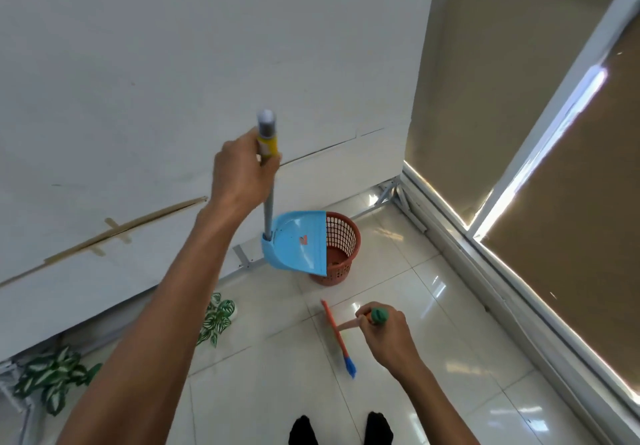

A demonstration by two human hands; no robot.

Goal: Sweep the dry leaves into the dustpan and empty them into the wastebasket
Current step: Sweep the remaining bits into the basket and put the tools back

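A white wall fills the view from 9 to 12 o'clock. Brown roller blinds cover the windows from 1 to 4 o'clock, with daylight showing along their edges. The glossy white tiled floor takes up the part from 4 to 7 o'clock.

Two green-and-white leafy plants lie at the foot of the wall toward 7 and 8 o'clock.

The red mesh wastebasket stands on the floor just below the centre, close to the wall. The blue dustpan hangs tilted at the basket's 9 o'clock side, with its straight lip over the basket's rim and opening. Whether dry leaves lie inside the basket cannot be made out.

The left hand is at 11 o'clock from the dustpan. Its fingers are wrapped round the top of the dustpan's grey pole.

The broom is at 5 o'clock, its orange head and blue bristles down on the tiles. The right hand grips the broom's handle just under its green cap.

Two dark-socked feet show at 6 o'clock.
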